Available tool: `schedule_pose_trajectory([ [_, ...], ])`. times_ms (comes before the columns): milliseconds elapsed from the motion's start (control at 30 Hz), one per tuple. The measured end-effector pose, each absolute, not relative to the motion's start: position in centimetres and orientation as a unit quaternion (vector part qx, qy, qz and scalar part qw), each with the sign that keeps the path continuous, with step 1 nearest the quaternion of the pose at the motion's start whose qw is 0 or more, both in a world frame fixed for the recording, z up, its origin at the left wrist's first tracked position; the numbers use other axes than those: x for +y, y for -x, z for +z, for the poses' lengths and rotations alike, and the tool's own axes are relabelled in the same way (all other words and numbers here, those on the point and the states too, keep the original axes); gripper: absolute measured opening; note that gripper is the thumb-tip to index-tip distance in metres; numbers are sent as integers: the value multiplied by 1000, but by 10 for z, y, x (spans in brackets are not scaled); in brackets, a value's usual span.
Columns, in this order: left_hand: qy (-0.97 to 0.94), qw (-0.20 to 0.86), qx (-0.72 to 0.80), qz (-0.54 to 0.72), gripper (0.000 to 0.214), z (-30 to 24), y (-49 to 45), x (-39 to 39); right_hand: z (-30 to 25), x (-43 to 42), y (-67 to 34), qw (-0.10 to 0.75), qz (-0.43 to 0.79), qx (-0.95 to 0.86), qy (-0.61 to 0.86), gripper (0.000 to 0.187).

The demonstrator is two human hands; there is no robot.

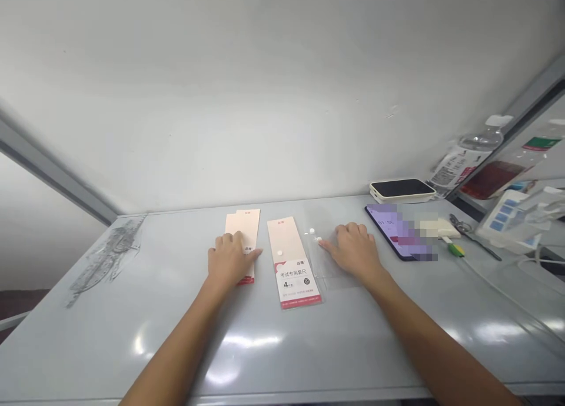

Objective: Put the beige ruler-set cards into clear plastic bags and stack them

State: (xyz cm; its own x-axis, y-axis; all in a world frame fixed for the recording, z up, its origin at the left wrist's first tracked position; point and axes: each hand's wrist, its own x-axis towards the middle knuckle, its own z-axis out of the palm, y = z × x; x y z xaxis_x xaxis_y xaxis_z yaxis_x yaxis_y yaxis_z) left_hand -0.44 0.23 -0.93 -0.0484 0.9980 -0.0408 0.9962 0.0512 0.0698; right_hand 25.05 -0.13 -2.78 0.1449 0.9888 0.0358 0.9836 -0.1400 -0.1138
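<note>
Ruler pack (293, 263) on grey desk (88, 341): both hands unclenched, nothing grasped.
Left hand (230, 259) is laid flat on stacked peach cards (243, 229); right hand (353, 252) is spread on clear sleeve (329, 259), fingertips just beside the pack, which is placed between both hands. Phone (399, 232) is set right of the sleeve, screen pixelated. Scissors (468, 235) are left further right.
</note>
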Motion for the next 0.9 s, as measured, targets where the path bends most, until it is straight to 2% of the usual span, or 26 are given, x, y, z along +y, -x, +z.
schedule_pose_trajectory([
  [67,-665,44,745,1,69,-5,11,6,-28,1,-253,65,43,-640,764,48],
  [167,-634,72,770,-12,75,-1,21,11,-29,5,-258,81,88,-624,772,49],
  [333,-617,128,776,40,81,1,27,16,-30,7,-263,126,166,-595,776,43],
  [433,-612,125,775,94,84,3,28,16,-30,7,-264,180,246,-567,765,39],
  [500,-602,146,770,152,78,5,29,16,-28,7,-264,246,306,-557,732,39],
  [633,-587,247,734,235,41,11,29,16,-17,4,-259,342,390,-566,641,35],
  [800,-517,417,602,444,40,18,15,8,-2,-8,-242,432,476,-535,548,24],
  [900,-494,490,521,495,41,16,-3,-5,-1,-16,-228,440,524,-526,505,23],
])
